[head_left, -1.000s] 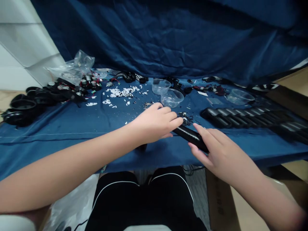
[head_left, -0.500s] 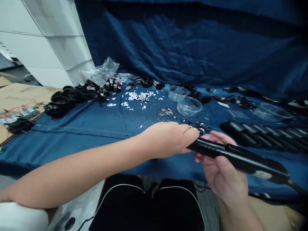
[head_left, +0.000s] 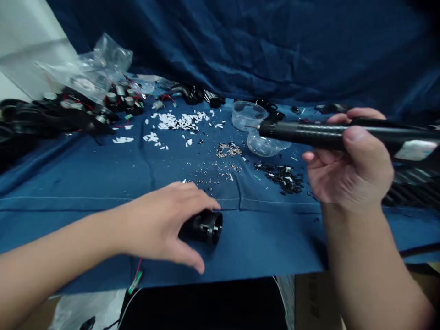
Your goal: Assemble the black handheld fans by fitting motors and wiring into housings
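Right hand (head_left: 350, 169), fingers closed around slim glossy black tube (head_left: 309, 130); left hand (head_left: 158, 224), fingers spread over short black cylinder (head_left: 206, 228), grip unclear.

A matt black tube (head_left: 309, 130) bears a pale grey patch (head_left: 410, 150) near one end; a black cylinder (head_left: 202, 228) shows a glossy dark rim. The deep blue cloth (head_left: 261, 243) carries a pale stitched line, and the navy drape (head_left: 240, 46) behind it shows lighter streaks along its creases. On the cloth, white flakes (head_left: 175, 121) form a loose scatter, grey-silver specks (head_left: 228, 150) a dense speckled patch, and black bits (head_left: 282, 178) a dark cluster flecked with white. Colourless clear plastic bowls (head_left: 249, 114) show the blue through their walls. Thin red wires (head_left: 168, 97) stand out against the blue, and a green sleeve (head_left: 135, 284) marks a lead at the cloth's near edge.
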A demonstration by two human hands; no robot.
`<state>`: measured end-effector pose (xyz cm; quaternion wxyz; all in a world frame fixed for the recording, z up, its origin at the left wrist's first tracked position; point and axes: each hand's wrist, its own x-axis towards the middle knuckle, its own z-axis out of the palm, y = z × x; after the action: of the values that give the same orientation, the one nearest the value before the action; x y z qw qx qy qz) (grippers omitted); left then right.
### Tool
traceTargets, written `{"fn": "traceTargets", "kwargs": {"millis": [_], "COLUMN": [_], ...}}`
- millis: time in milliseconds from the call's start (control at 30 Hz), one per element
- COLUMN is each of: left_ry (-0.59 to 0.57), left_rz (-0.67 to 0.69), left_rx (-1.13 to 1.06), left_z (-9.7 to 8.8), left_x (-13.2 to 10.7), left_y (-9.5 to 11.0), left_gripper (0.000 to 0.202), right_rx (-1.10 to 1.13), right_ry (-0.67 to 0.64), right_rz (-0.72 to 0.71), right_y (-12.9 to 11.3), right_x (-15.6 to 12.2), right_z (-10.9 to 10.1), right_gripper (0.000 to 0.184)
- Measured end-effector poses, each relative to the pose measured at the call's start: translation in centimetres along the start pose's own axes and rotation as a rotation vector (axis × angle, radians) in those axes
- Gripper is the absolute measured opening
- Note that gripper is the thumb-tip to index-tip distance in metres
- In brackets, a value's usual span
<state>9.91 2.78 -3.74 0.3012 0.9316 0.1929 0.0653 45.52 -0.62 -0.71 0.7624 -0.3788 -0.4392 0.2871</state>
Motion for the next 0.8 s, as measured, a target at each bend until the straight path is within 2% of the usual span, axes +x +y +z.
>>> {"fn": "traceTargets", "kwargs": {"millis": [100, 167, 233, 333, 400, 500, 600, 667, 800], "left_ry": [-0.006, 0.1, 0.222, 0.292, 0.282, 0.234, 0.212, 0.253, 0.374], "left_rz": [0.014, -0.015, -0.05, -0.095, -0.15, -0.233, -0.214, -0.186, -0.261], "left_rx": [0.092, 0.098, 0.107, 0.169, 0.138, 0.045, 0.009, -0.031, -0.054], "left_z": [2.5, 4.0, 5.2, 6.0, 5.9, 5.0, 3.7, 2.8, 1.8], "left_x": [0.0, -0.4, -1.3, -2.5, -2.7, -2.1, -1.4, -1.2, -0.8], "left_y": [0.6, 0.5, 0.1, -0.5, -0.7, -0.6, -0.3, -0.2, -0.6], "left_gripper": [0.059, 0.047, 0.049, 0.068, 0.07, 0.052, 0.053, 0.054, 0.028], "right_rx": [-0.088, -0.153, -0.187, -0.212, -0.22, -0.213, -0.207, -0.202, -0.114], "right_ry": [0.098, 0.134, 0.142, 0.135, 0.123, 0.097, 0.1, 0.065, -0.133], "right_rz": [-0.047, -0.057, -0.048, -0.005, 0.014, 0.002, -0.062, -0.053, 0.087], "right_y": [2.3, 3.2, 3.6, 3.4, 3.1, 3.0, 3.0, 2.9, 2.5], "right_x": [-0.6, -0.8, -0.8, -0.3, 0.0, 0.1, -0.4, -1.1, -2.8], "right_z": [-0.6, -1.3, -2.1, -3.4, -4.0, -3.9, -2.9, -2.1, -1.1], "right_gripper": [0.024, 0.018, 0.015, 0.015, 0.019, 0.022, 0.03, 0.033, 0.023]}}
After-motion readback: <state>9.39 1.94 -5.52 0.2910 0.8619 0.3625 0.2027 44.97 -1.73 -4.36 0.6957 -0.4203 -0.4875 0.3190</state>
